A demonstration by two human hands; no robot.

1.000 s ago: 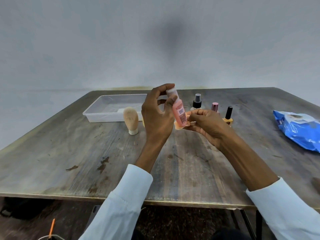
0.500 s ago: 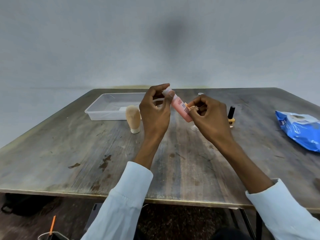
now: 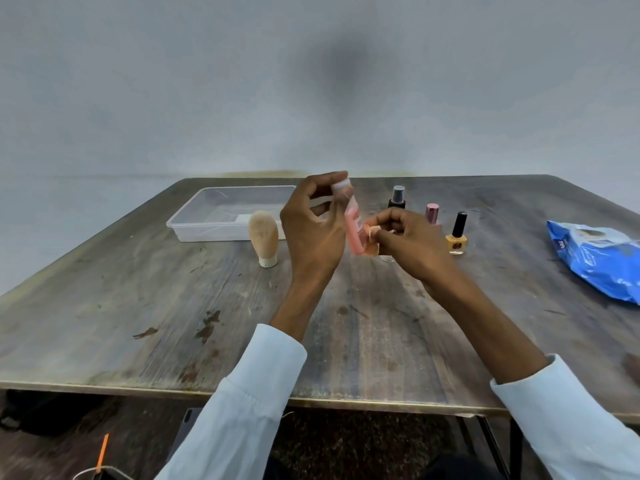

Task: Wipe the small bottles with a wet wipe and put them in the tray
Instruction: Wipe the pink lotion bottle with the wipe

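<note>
**Pink bottle held above mid-table**

While the left hand (image 3: pixel 313 233) pinches the pink bottle (image 3: pixel 355 230) by its white cap, the right hand (image 3: pixel 408 244) fingers pinch a wet wipe (image 3: pixel 372 242) against its base. The clear tray (image 3: pixel 221 216) sits near the far left edge of the table (image 3: pixel 138 306); bare wood lies between hands and front edge.

Blue wipes pack (image 3: pixel 599 261) cut off by the right edge. Pink bottle (image 3: pixel 355 230) partly hidden behind left hand (image 3: pixel 313 230); label unreadable. Clear bottle (image 3: pixel 387 258) mostly hidden behind right hand (image 3: pixel 412 244).
</note>
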